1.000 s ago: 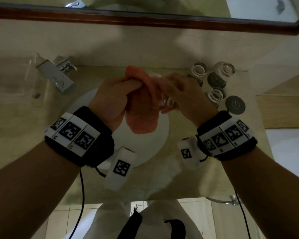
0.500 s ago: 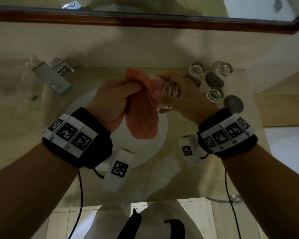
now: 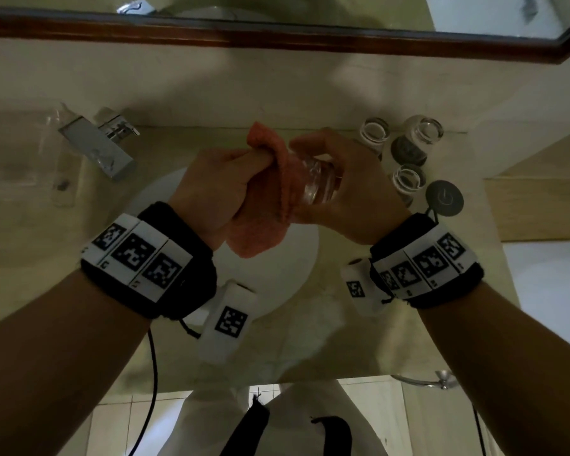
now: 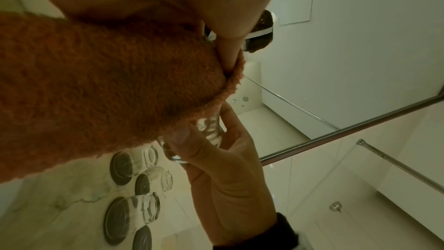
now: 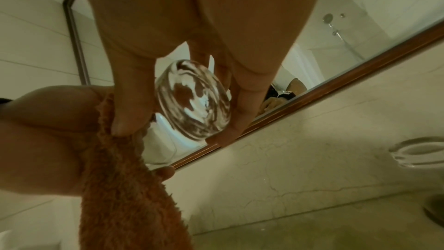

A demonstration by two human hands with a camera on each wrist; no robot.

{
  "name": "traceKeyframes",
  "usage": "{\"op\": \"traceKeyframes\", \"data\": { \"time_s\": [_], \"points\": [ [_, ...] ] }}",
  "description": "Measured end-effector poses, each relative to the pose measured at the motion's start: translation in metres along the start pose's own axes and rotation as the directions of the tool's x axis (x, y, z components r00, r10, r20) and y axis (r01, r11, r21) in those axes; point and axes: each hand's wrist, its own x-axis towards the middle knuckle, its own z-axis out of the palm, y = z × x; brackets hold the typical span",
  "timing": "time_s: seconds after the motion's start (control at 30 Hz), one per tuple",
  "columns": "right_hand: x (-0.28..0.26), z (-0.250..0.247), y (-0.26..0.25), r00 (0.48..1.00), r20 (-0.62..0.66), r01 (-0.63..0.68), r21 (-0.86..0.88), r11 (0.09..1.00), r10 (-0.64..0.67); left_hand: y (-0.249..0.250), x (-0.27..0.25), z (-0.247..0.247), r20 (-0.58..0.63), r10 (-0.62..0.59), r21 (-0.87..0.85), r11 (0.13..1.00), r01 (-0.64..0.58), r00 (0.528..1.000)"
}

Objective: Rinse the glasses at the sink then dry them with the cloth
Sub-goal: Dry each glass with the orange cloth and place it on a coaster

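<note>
Above the white sink (image 3: 297,268), the right hand (image 3: 349,192) holds one glass (image 3: 316,182) with its fingers curled round it. The left hand (image 3: 211,192) squeezes the orange cloth (image 3: 260,225) against the open end. A moment ago the cloth covered the glass; now more shows, so drying looks under way. Three glasses (image 3: 405,179) wait beside the sink.

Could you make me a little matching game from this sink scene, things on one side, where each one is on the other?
Things:
1. orange cloth
2. clear glass
3. tap
4. three glasses on dark coasters

Places:
a. on the counter, right of the basin
b. gripped in the left hand
c. on the counter, left of the basin
d. held in the right hand

Pairs: 1-b, 2-d, 3-c, 4-a
</note>
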Motion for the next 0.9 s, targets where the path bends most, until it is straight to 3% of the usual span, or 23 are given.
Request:
{"op": "traceKeyframes", "data": {
  "time_s": [0.23, 0.33, 0.47, 0.6, 0.7, 0.8, 0.9],
  "points": [
    [-0.004, 0.005, 0.010, 0.995, -0.014, -0.093, 0.070, 0.993, 0.094, 0.004, 0.000, -0.003, -0.005, -0.004, -0.118, 0.993, 0.003, 1.000],
    [-0.008, 0.008, 0.014, 0.993, -0.032, -0.102, 0.224, 0.969, 0.112, 0.007, 0.003, -0.009, -0.002, 0.009, -0.183, 0.983, -0.009, 1.000],
    [-0.012, 0.009, 0.015, 0.987, -0.056, -0.114, 0.441, 0.890, 0.154, 0.014, 0.005, -0.015, -0.069, 0.008, -0.155, 0.988, -0.019, 0.998],
    [-0.013, 0.008, 0.015, 0.977, -0.092, -0.110, 0.557, 0.823, 0.192, 0.015, 0.003, -0.016, -0.053, 0.044, -0.116, 0.992, -0.050, 0.998],
    [-0.015, 0.005, 0.016, 0.959, -0.086, -0.163, 0.608, 0.777, 0.268, 0.016, 0.000, -0.014, -0.077, 0.030, -0.145, 0.989, -0.041, 0.997],
    [-0.019, -0.004, 0.023, 0.937, -0.128, -0.194, 0.584, 0.788, 0.325, 0.013, 0.000, -0.011, -0.068, 0.009, -0.174, 0.985, -0.021, 0.998],
    [-0.031, -0.019, 0.039, 0.880, -0.211, -0.248, 0.562, 0.789, 0.426, 0.005, 0.002, -0.010, -0.066, -0.009, -0.156, 0.988, -0.002, 0.998]
  ]
}}
